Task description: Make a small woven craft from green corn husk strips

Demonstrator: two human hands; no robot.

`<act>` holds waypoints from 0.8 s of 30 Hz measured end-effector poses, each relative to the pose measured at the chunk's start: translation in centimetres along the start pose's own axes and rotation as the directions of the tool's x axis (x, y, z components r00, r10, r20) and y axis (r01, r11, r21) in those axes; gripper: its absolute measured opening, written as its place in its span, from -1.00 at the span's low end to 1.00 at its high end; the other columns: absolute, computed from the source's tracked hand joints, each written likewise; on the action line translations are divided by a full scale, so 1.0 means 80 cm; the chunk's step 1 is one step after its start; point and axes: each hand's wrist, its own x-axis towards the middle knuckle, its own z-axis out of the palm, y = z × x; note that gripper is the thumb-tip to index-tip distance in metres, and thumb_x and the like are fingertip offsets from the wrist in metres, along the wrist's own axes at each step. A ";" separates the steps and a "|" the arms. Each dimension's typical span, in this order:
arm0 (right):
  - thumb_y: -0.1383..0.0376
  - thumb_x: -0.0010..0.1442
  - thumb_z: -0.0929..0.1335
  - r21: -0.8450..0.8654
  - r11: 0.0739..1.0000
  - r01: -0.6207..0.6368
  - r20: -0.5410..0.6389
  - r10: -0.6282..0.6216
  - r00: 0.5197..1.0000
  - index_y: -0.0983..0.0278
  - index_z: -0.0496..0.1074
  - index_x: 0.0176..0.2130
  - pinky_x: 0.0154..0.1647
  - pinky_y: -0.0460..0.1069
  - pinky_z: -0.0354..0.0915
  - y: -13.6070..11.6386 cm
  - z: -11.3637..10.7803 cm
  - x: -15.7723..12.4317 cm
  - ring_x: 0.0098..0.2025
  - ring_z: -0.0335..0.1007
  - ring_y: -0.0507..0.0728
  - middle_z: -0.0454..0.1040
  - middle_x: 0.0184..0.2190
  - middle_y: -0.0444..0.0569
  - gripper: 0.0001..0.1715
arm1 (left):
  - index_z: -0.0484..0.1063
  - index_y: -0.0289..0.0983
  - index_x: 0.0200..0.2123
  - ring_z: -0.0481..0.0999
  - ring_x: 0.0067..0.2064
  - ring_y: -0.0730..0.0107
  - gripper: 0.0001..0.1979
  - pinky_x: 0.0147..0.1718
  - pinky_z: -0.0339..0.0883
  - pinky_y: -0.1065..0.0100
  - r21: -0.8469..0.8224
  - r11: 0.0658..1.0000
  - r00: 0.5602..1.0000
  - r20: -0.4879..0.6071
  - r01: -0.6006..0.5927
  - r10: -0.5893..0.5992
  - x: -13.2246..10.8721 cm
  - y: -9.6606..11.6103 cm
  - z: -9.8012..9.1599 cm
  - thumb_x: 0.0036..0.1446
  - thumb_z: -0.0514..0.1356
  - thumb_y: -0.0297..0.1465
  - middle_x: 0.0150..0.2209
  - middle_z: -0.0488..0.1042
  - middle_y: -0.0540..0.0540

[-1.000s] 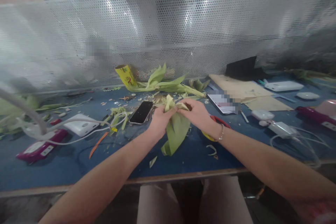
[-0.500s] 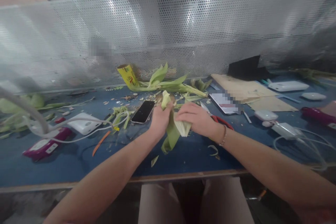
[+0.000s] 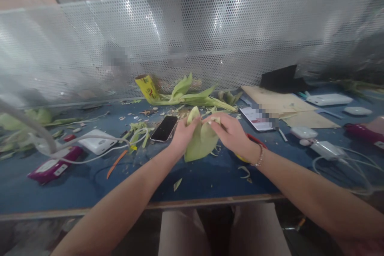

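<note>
In the middle of the head view, a broad pale green corn husk (image 3: pixel 200 147) hangs between my hands above the blue table. My left hand (image 3: pixel 183 135) is closed on its left side, thumb across the front near the upper edge. At the upper right, my right hand (image 3: pixel 231 131) pinches a folded part of the husk between thumb and fingers. Behind my right wrist, the red and yellow handles of scissors (image 3: pixel 255 141) show in part. A bundle of green husk leaves (image 3: pixel 192 97) lies beyond my hands, beside a yellow cardboard tube (image 3: pixel 147 89).
A black phone (image 3: pixel 164 129) lies left of my hands. Right of them are a second phone (image 3: pixel 255 119) and brown cardboard (image 3: pixel 282 102). White power banks, cables, a purple box (image 3: pixel 55 165) and plant scraps surround the workspace. A perforated metal panel (image 3: pixel 204 36) stands behind.
The husk between my hands has turned and spread, showing a wide green face instead of a folded pale end. My right hand has shifted slightly, its thumb now on the husk's upper part.
</note>
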 end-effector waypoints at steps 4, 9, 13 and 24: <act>0.30 0.10 0.26 0.089 0.938 -0.335 0.129 0.322 0.938 0.26 0.24 -0.56 -0.44 -0.04 0.22 0.015 0.011 0.011 -0.47 0.25 0.06 0.34 -0.54 -0.10 -0.78 | 0.47 -0.27 -0.29 0.44 -0.31 0.35 -0.66 -0.32 0.29 0.38 0.069 0.986 0.983 0.121 -0.149 0.140 -0.008 0.009 0.003 -0.09 0.28 -0.16 -0.34 0.49 -0.07; 0.32 -0.02 0.34 0.113 0.885 -0.452 0.151 0.434 0.888 0.26 0.27 -0.43 -0.47 -0.09 0.12 0.018 0.013 0.011 -0.51 0.16 0.00 0.28 -0.56 -0.20 -0.88 | 0.40 -0.28 -0.44 0.31 -0.44 0.45 -0.79 -0.44 0.17 0.42 0.255 0.949 0.981 0.097 -0.186 0.166 -0.008 0.010 0.001 -0.08 0.26 -0.25 -0.51 0.35 0.03; 0.29 0.05 0.32 -0.009 0.947 -0.321 0.201 0.316 0.927 0.26 0.23 -0.43 -0.47 -0.09 0.05 0.013 0.012 0.005 -0.51 0.12 -0.01 0.21 -0.56 -0.21 -0.87 | 0.33 -0.29 -0.54 0.20 -0.50 0.49 -0.80 -0.50 0.06 0.42 0.340 0.920 0.980 0.089 -0.197 0.177 -0.010 0.015 0.000 -0.03 0.21 -0.28 -0.60 0.23 0.07; 0.38 0.15 0.21 -0.005 0.995 -0.101 0.158 0.101 0.982 0.28 0.30 -0.45 -0.45 -0.10 0.08 0.012 0.008 0.005 -0.49 0.20 0.01 0.31 -0.56 -0.14 -0.83 | 0.18 -0.24 -0.53 0.19 -0.45 0.45 -0.83 -0.43 0.08 0.39 0.519 0.758 0.917 0.184 -0.396 0.354 -0.026 0.023 0.001 0.06 0.07 -0.35 -0.55 0.21 0.05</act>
